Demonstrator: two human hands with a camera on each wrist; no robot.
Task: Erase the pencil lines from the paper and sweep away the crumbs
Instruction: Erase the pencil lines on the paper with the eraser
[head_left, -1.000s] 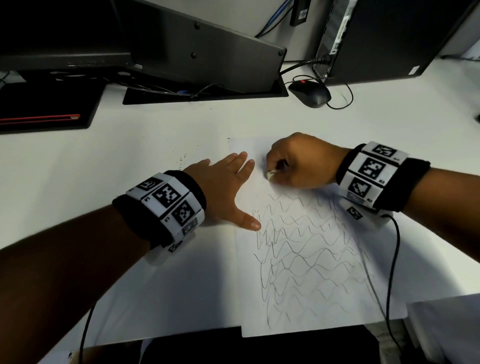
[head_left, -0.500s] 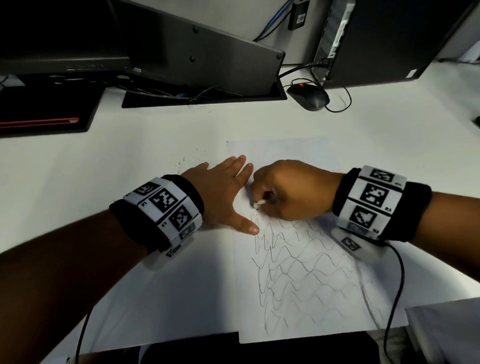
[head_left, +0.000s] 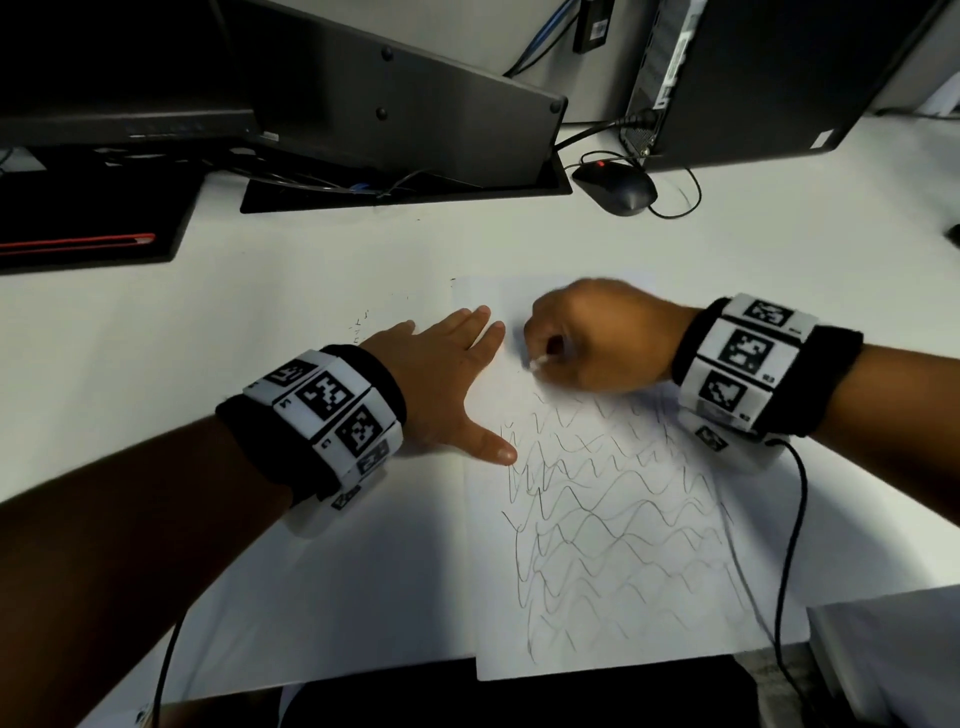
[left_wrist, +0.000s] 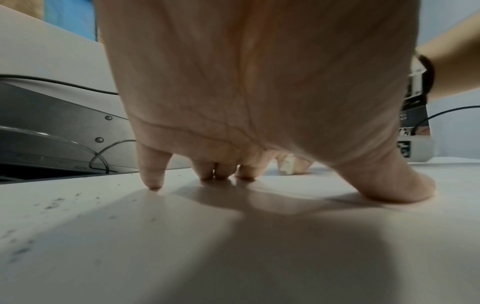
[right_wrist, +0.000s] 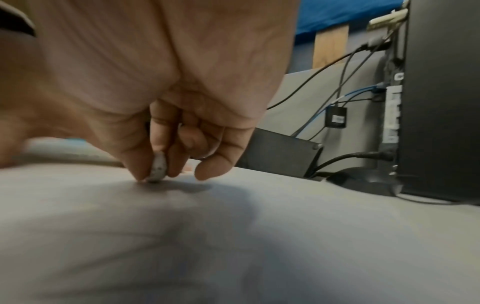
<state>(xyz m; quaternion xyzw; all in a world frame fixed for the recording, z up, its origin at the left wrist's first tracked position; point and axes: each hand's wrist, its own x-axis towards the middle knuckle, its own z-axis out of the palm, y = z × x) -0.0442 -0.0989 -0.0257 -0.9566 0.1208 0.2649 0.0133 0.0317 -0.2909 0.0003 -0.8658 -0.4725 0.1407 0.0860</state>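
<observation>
Head view first: my left hand (head_left: 441, 374) lies flat, fingers straight and spread, palm down on the white desk (head_left: 260, 364), with fingertips and thumb pressing the left edge of the white sheet of paper (head_left: 597, 649) covered in wavy grey pencil lines (head_left: 613, 519). My right hand (head_left: 597, 338) sits just beside it on the upper part of the sheet, fingers curled, pinching a small white eraser (head_left: 535, 362) between thumb and forefinger, its tip down on the paper above the top row of lines. The sheet's near edge overhangs the desk's front edge. From the right wrist, the eraser (right_wrist: 158, 167) looks speckled grey and touches the paper, thumb on one side, fingers on the other; the picture is blurred. From the left wrist, my fingertips (left_wrist: 154, 181) stand planted on the surface, and the eraser (left_wrist: 287, 166) shows beyond them. Dark eraser crumbs (head_left: 361, 325) speckle the desk just off the paper's far left corner, beside my left hand. A black computer mouse (head_left: 615, 187) rests toward the desk's far edge, well apart from the sheet.
</observation>
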